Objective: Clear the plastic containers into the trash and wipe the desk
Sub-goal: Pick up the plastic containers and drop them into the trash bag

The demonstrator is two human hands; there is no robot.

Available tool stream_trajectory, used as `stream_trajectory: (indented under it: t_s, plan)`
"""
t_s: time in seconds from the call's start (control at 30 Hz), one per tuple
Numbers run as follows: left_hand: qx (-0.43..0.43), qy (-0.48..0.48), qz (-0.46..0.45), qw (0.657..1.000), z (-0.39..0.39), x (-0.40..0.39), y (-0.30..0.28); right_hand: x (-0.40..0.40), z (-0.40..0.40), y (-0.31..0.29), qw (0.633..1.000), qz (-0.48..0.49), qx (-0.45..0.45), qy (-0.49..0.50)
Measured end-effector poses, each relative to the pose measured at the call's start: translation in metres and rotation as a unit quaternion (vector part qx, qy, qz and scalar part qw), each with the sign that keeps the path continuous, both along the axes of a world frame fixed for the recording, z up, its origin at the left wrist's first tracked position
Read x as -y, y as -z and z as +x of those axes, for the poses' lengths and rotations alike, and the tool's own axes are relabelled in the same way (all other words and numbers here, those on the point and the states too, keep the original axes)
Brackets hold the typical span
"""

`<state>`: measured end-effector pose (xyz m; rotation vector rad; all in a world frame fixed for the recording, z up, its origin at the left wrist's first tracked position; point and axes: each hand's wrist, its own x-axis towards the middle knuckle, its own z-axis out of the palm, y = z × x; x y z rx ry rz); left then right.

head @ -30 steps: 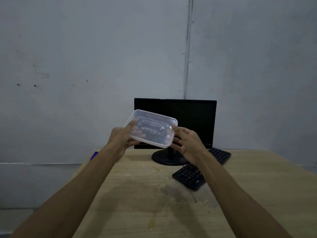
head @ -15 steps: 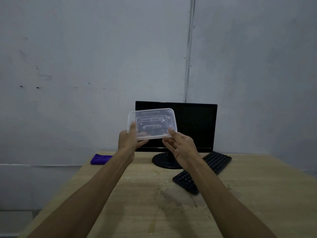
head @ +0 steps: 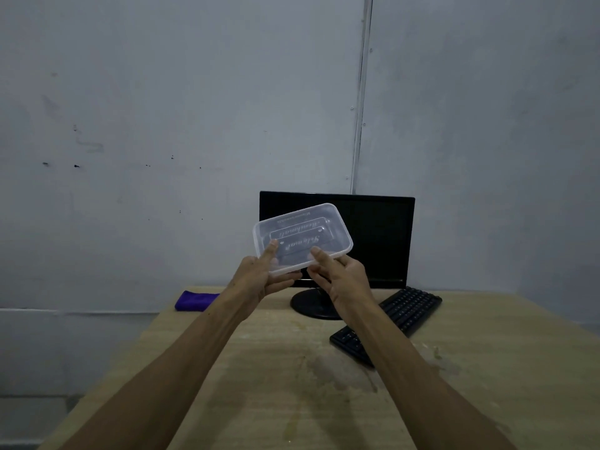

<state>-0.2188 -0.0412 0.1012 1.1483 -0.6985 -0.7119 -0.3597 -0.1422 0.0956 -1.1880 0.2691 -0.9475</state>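
Person holds a clear container (head: 302, 237) up in the air above the desk (head: 292, 384), in front of the monitor (head: 373, 238), tilted. Left hand (head: 259, 280) pinches its near-left edge, thumb on top, fingers under. Right hand (head: 344, 280) touches the near-right edge, fingers loosely spread. Purple cloth (head: 194, 300) lies at the desk's far-left corner; keyboard (head: 396, 319) sits angled, right of the monitor stand.

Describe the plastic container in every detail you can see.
The plastic container is a clear, shallow rectangular tub with rounded corners and a raised rim. Embossed script shows on its base, too small to read. It looks empty and is held in the air, tilted, in front of the dark monitor, above the desk. The left hand grips its lower left corner; the right hand touches its lower edge with its fingertips.
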Motion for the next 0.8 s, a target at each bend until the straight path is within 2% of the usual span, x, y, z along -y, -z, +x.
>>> stream_trajectory:
  t_s: [0.1,0.23,0.4,0.5,0.6,0.7,0.8]
  plan:
    - [0.013,-0.013,0.003,1.000,-0.004,0.000,0.004,-0.001,0.002,-0.003,0.999,-0.042,-0.006,0.024]
    - [0.048,-0.074,0.005,0.996,-0.022,0.007,0.006,-0.005,0.013,0.000,0.990,-0.112,-0.080,0.014]
    - [0.043,-0.091,0.032,0.994,-0.023,0.009,0.008,-0.003,0.014,-0.001,0.983,-0.145,-0.104,0.031]
    - [0.050,-0.113,0.034,0.992,-0.029,0.009,0.011,-0.004,0.015,0.004,0.969,-0.193,-0.151,0.026]
    - [0.042,-0.129,0.033,0.990,-0.038,0.013,0.012,-0.007,0.019,0.012,0.966,-0.201,-0.165,-0.002]
    - [0.041,-0.095,0.039,0.994,-0.033,0.012,0.005,-0.001,0.016,0.011,0.970,-0.186,-0.154,-0.012]
    - [-0.006,-0.087,0.003,0.996,-0.015,0.005,-0.006,0.005,0.006,0.008,0.968,-0.175,-0.171,-0.046]
